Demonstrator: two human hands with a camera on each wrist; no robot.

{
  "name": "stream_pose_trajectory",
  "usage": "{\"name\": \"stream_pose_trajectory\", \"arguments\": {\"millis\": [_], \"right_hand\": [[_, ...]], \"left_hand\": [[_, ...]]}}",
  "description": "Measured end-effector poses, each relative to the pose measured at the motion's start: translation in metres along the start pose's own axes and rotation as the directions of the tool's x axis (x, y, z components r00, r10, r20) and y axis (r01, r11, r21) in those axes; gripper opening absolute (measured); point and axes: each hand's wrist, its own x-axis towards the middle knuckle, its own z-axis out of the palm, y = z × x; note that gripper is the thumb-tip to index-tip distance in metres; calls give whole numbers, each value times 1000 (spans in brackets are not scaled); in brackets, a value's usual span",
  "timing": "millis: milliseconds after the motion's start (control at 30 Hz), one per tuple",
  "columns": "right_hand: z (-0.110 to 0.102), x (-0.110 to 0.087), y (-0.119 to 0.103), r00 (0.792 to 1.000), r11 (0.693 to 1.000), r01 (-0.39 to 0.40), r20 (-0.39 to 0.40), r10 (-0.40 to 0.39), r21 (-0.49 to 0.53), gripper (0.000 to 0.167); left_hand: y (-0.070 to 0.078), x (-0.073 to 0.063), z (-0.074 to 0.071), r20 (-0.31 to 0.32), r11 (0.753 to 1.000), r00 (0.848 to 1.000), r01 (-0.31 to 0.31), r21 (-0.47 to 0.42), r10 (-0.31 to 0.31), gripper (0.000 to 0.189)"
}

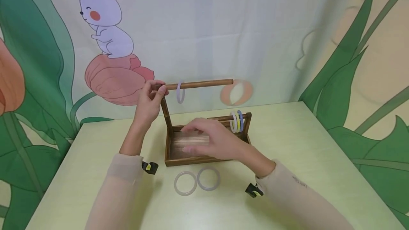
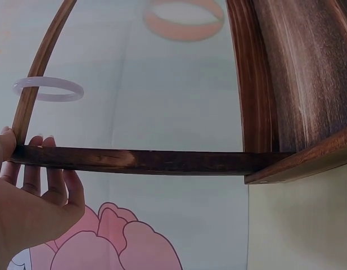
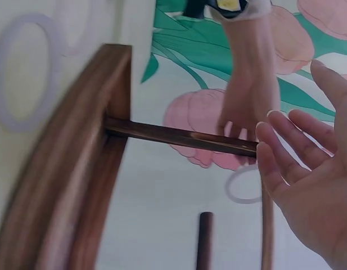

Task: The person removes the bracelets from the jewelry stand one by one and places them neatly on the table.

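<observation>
A dark wooden bangle stand has a tray base, a tall left post, an upper rod and a lower rod. My left hand pinches the upper corner, where post and rod meet. A lilac bangle hangs from the upper rod near those fingers, also visible in the left wrist view. My right hand hovers over the tray, thumb and fingers spread, holding nothing. White, yellow and blue bangles hang at the lower rod's right end. Two pale bangles lie before the tray.
The stand rests on a pale yellow-green table. Behind it hangs a printed cloth with a rabbit and plants. The upper rod's right end is free. Black straps sit at both wrists.
</observation>
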Motion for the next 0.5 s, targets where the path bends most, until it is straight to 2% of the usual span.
{"name": "stream_pose_trajectory", "arguments": {"millis": [300, 500], "right_hand": [[-21, 28, -4, 996, 1000, 22, -81, -24, -16, 48], [-30, 50, 0, 985, 998, 20, -170, -29, -52, 48]], "left_hand": [[-3, -1, 1, -4, 1000, 1000, -8, -12, 8, 33], [-2, 0, 1, -5, 1000, 1000, 1, -17, -2, 34]]}}
